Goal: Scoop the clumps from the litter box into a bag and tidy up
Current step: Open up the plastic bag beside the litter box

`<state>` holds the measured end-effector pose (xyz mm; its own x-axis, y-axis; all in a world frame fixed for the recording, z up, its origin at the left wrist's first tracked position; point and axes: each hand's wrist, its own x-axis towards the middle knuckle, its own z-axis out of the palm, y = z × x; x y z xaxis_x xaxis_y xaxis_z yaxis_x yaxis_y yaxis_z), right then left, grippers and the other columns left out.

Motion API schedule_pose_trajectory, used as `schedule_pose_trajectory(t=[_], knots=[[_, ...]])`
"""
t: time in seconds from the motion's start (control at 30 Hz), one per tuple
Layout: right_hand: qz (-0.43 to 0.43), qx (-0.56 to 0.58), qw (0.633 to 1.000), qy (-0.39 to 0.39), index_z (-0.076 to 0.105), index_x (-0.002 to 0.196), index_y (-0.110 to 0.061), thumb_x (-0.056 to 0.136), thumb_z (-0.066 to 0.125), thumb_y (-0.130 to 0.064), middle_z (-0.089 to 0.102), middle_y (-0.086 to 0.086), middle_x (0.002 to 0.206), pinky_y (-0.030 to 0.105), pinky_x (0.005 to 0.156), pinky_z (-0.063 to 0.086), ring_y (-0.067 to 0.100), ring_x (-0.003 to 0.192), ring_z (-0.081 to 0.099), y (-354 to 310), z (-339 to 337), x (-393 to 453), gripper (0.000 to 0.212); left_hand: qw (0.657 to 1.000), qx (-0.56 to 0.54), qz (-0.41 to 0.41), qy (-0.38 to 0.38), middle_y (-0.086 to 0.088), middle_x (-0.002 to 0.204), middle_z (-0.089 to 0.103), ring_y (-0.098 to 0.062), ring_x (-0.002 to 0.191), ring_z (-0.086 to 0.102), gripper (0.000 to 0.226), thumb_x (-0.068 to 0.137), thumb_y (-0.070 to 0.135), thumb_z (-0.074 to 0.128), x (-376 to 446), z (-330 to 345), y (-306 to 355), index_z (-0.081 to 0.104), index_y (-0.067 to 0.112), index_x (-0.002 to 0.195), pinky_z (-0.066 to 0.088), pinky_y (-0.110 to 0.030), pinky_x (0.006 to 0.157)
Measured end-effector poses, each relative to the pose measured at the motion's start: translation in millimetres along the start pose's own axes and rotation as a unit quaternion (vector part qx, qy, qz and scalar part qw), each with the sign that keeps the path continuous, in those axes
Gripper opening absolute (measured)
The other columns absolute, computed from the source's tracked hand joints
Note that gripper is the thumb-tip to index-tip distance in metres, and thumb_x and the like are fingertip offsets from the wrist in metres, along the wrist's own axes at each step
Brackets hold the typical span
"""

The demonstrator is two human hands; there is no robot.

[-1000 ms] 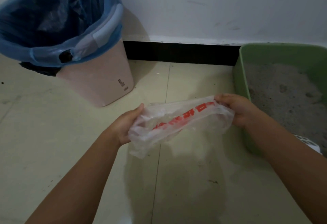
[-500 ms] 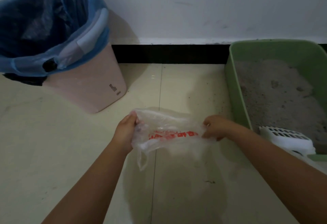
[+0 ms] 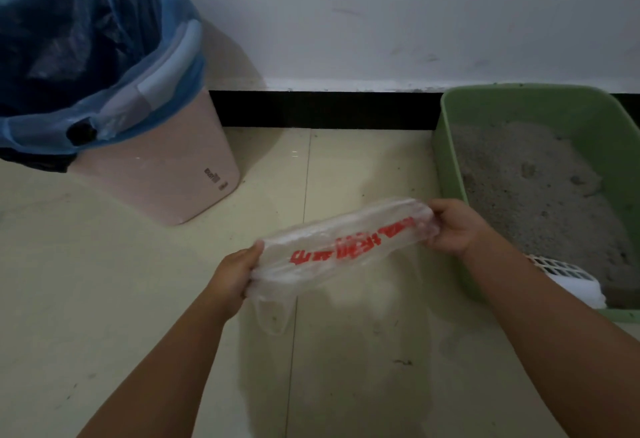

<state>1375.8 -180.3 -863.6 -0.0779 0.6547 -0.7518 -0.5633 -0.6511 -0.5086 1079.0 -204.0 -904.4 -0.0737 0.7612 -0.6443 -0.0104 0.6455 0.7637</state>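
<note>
A thin clear plastic bag [image 3: 346, 240] with red print is stretched above the floor between both hands. My left hand [image 3: 233, 273] grips its lower left end and my right hand [image 3: 452, 226] grips its upper right end. One bag handle hangs loose below my left hand. At the right stands the green litter box [image 3: 446, 147], filled with grey litter [image 3: 540, 195] that shows a few small lumps. A white slotted scoop [image 3: 568, 276] lies in the box's near corner, partly behind my right forearm.
A pink waste bin [image 3: 162, 174] lined with a blue bag stands at the left against the white wall. Pale floor tiles [image 3: 104, 299] lie between bin and litter box. A black skirting strip [image 3: 322, 110] runs along the wall's foot.
My hands have pulled farther apart, stretching the bag wider. My right hand rose toward the litter box's edge, so the bag now slants up to the right.
</note>
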Motion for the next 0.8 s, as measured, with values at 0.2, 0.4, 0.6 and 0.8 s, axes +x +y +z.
schedule_pose_trajectory(t=[0.2, 0.4, 0.6, 0.8], knots=[[0.012, -0.141, 0.986, 0.086, 0.058, 0.085, -0.01, 0.083, 0.054, -0.01, 0.059, 0.007, 0.059, 0.019, 0.04, 0.047, 0.013, 0.039, 0.056, 32, 1, 17, 0.005, 0.97, -0.23, 0.005, -0.076, -0.025, 0.116, 0.055, -0.035, 0.102, 0.058, 0.074, 0.075, 0.04, 0.073, 9, -5, -5, 0.049, -0.006, 0.127, 0.055, -0.043, 0.081], [-0.175, -0.668, 0.723, 0.035, 0.03, 0.142, -0.015, 0.081, 0.055, 0.0, 0.043, 0.011, 0.139, 0.028, 0.1, 0.038, 0.025, 0.124, 0.044, 51, 7, 1, 0.067, 0.99, -0.065, 0.095, -0.084, -0.011, 0.069, 0.066, -0.021, 0.059, 0.062, 0.015, 0.063, 0.004, 0.061, -2, 16, -5, 0.071, 0.007, 0.073, 0.051, -0.024, 0.053], [-0.188, -0.739, 0.644, 0.061, 0.064, 0.108, -0.006, 0.089, 0.05, -0.01, 0.065, 0.012, 0.104, 0.023, 0.076, 0.046, 0.025, 0.098, 0.061, 60, 23, 4, 0.024, 0.995, 0.037, 0.073, 0.054, -0.005, 0.069, 0.052, -0.019, 0.06, 0.049, 0.025, 0.081, -0.012, 0.044, -9, 37, 12, 0.046, 0.01, 0.071, 0.042, -0.023, 0.047], [-0.17, -0.548, 0.813, 0.1, 0.068, 0.095, 0.001, 0.086, 0.061, -0.009, 0.053, 0.01, 0.062, 0.009, 0.029, 0.031, 0.01, 0.042, 0.045, 17, 21, 9, 0.015, 0.815, 0.51, 0.275, 0.003, 0.005, 0.081, 0.051, -0.014, 0.071, 0.05, 0.025, 0.087, 0.039, 0.058, -4, 19, -14, 0.053, 0.015, 0.091, 0.034, -0.024, 0.058]])
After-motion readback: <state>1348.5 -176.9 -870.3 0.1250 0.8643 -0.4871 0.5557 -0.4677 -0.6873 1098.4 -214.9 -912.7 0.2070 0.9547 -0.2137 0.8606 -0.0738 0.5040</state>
